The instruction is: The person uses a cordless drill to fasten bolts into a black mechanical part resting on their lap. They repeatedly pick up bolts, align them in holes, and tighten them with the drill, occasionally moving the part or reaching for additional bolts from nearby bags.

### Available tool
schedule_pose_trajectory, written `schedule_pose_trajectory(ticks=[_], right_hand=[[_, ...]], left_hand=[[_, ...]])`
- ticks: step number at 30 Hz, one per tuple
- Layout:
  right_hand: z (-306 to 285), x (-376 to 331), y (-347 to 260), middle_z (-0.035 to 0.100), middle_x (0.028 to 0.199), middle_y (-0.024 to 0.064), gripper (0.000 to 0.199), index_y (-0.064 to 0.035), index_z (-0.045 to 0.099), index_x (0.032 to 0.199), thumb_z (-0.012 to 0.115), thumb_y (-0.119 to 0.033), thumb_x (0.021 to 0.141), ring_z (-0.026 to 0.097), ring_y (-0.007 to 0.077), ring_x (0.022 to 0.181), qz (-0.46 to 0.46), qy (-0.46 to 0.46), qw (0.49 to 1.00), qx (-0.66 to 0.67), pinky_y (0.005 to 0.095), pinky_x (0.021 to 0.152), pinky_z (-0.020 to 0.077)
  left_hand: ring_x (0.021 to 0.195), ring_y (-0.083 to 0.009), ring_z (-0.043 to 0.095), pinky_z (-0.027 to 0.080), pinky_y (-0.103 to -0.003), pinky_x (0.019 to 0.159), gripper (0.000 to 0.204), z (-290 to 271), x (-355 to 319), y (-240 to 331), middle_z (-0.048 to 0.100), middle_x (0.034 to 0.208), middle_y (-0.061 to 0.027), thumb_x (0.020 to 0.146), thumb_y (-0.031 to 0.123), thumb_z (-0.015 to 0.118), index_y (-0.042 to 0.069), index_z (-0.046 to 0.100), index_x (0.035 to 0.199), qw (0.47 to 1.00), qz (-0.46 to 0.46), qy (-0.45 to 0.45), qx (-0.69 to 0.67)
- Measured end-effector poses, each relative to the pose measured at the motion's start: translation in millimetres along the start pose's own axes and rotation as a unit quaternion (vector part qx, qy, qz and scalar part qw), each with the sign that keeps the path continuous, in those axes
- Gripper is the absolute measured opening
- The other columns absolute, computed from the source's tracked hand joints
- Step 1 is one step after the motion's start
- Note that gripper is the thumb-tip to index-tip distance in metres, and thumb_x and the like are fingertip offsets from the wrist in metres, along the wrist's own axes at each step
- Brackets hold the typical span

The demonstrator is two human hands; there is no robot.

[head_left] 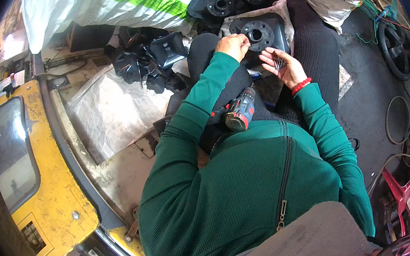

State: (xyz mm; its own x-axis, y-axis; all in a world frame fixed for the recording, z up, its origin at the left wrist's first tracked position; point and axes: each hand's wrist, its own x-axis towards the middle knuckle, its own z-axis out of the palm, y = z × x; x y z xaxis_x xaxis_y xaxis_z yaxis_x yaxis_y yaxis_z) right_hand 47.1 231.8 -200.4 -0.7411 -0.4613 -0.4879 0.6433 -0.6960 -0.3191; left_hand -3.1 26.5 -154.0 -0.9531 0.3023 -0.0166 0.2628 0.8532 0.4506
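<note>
A black part with a round flange [258,35], ringed by small holes around a central bore, rests on a pale sheet [281,12] between my knees. At the flange's left edge, my left hand [233,47] is closed in a pinch; whatever its fingertips hold is too small to make out. My right hand [287,69] lies palm up just below the flange, fingers partly curled, with several thin silvery metal pieces [280,63] in it. A cordless drill [241,109], dark with red trim, lies on my lap below both hands.
More black flanged parts [221,4] are piled beyond the sheet. Black pieces [166,51] lie left of my knee, near clear plastic sheeting [117,112]. White and green sacks [150,5] stand ahead. A yellow machine panel [56,195] is at left; a red plastic frame [399,192] at lower right.
</note>
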Motion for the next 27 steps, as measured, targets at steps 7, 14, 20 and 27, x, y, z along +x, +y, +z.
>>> schedule_pose_trajectory(ticks=[7, 14, 20, 27], right_hand=[[-4, 4, -4, 0.052, 0.127, 0.0217, 0.055, 0.0063, 0.04, 0.13, 0.035, -0.038, 0.099, 0.054, 0.0318, 0.116, 0.018, -0.055, 0.994, 0.093, 0.0443, 0.094, 0.0485], [-10, 4, -3, 0.051, 0.127, 0.021, 0.057, 0.0064, 0.041, 0.129, 0.032, -0.041, 0.099, 0.057, 0.0307, 0.112, 0.046, -0.11, 0.985, 0.128, 0.0466, 0.094, 0.0483], [-13, 0, -2, 0.064, 0.103, 0.0121, 0.038, -0.0019, 0.054, 0.112, 0.042, -0.036, 0.098, 0.066, 0.0246, 0.092, 0.06, -0.099, 0.989, 0.097, 0.0389, 0.08, 0.0569], [-17, 3, -1, 0.065, 0.103, 0.0137, 0.037, 0.0008, 0.056, 0.109, 0.043, -0.033, 0.098, 0.065, 0.0247, 0.093, 0.075, -0.125, 0.984, 0.107, 0.0386, 0.081, 0.0565]], left_hand=[[0.077, -0.0341, 0.064, 0.051, -0.045, 0.068, 0.015, 16, 6, 10, 0.063, 0.085, -0.0123, 0.082, 0.023, 0.061, 0.009, 0.063, 0.088, 0.987, 0.019, -0.039, 0.154], [0.082, -0.0262, 0.064, 0.052, -0.038, 0.068, 0.019, -15, -11, 53, 0.063, 0.09, -0.0039, 0.078, 0.025, 0.067, 0.016, 0.066, 0.095, 0.995, 0.089, -0.005, 0.055], [0.086, -0.0222, 0.058, 0.052, -0.036, 0.072, 0.016, 16, -10, 64, 0.06, 0.092, -0.0008, 0.076, 0.02, 0.065, 0.014, 0.065, 0.09, 0.954, 0.264, -0.077, 0.12], [0.084, -0.0232, 0.061, 0.052, -0.037, 0.071, 0.022, 2, -4, 68, 0.062, 0.086, -0.0046, 0.075, 0.023, 0.068, 0.011, 0.061, 0.092, 0.949, 0.284, -0.089, 0.105]])
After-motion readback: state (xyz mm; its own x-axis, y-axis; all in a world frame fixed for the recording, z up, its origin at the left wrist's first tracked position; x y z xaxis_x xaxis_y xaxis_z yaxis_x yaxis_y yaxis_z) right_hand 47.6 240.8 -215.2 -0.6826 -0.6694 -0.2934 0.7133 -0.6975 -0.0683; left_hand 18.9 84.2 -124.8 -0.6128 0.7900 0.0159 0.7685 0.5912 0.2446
